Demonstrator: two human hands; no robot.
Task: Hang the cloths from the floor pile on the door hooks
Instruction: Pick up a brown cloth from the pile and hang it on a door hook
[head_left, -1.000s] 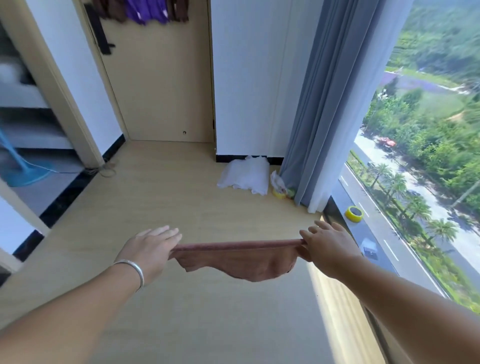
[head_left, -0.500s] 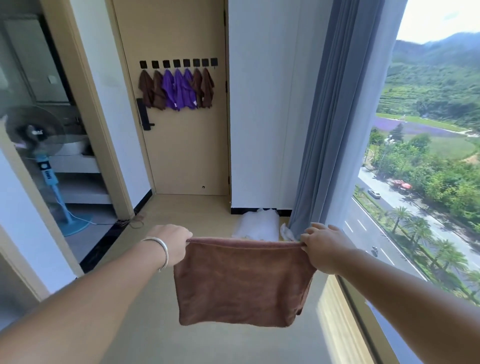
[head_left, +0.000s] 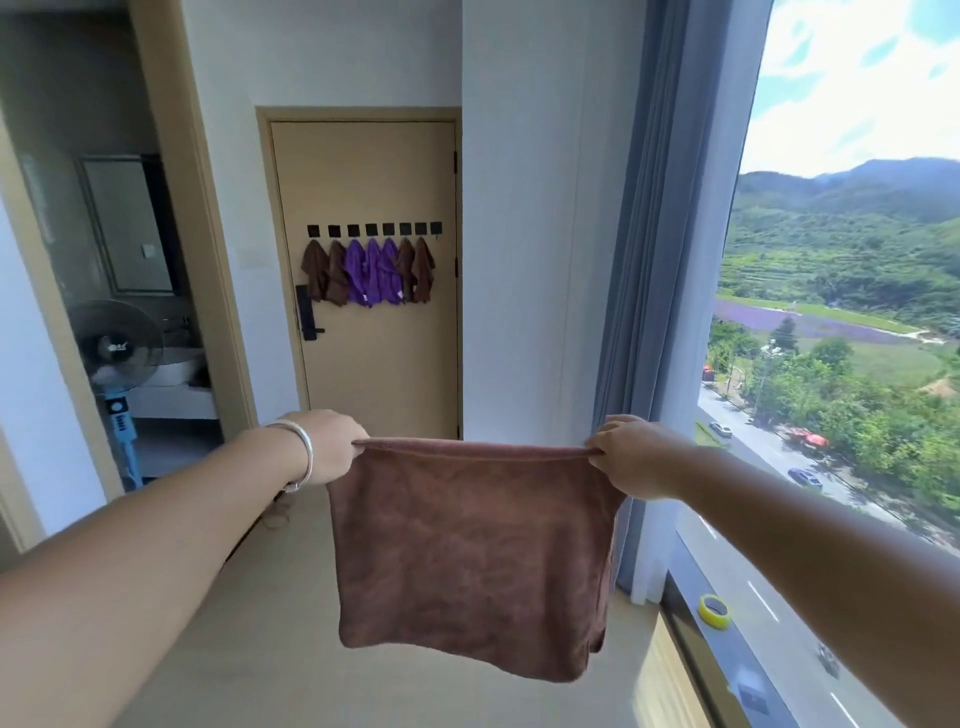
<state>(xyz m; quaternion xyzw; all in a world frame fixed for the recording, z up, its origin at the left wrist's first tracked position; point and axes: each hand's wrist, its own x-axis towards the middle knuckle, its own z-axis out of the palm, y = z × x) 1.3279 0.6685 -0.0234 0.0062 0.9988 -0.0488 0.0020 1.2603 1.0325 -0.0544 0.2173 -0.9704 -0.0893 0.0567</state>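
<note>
Hands grip the top corners of a brown cloth (head_left: 470, 556): left hand (head_left: 332, 447), right hand (head_left: 631, 457), stretching it flat in the air. Beyond, the door (head_left: 374, 364) carries hooks (head_left: 374, 229) with hung cloths (head_left: 369, 275); the rightmost hook is bare.

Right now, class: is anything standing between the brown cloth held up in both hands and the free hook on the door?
Nothing visible does. The brown cloth hangs from the left hand and right hand; bare floor runs to the door, and the rightmost hook is empty.
</note>
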